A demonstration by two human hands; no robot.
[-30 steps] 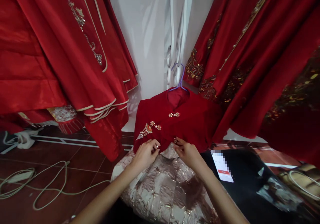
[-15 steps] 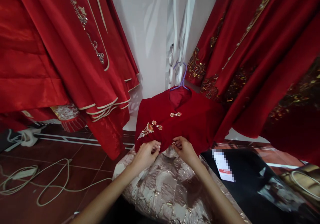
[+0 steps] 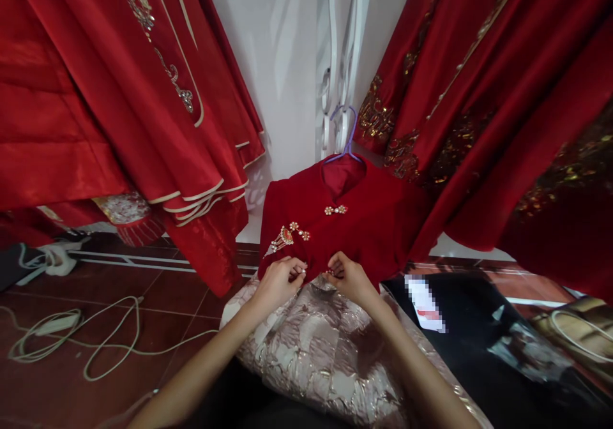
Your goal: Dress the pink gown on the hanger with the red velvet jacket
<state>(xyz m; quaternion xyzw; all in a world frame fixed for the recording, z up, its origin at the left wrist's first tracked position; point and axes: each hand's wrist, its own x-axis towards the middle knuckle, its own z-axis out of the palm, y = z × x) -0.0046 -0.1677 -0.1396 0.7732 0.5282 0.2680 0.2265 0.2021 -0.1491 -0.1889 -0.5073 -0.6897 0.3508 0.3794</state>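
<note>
A dark red velvet garment hangs on a purple hanger in front of me. A flower-shaped jewelled clasp sits below its neckline, and an orange-and-pearl tassel brooch is on its left chest. At its lower front, my left hand is closed in a pinch on a small pearly ornament. A short gap away, my right hand pinches a small beaded ornament, largely hidden by its fingers. Below both hands spreads a pale pink-silver brocade fabric.
Red gowns with cream piping hang at left, sequinned red gowns at right. A phone and a clear plastic bag lie on a black surface. White cable loops across the tiled floor.
The whole view has shifted slightly, so most things sit a little higher in the picture. Both hands stay pinched at the garment's lower front, hardly moved against it.
</note>
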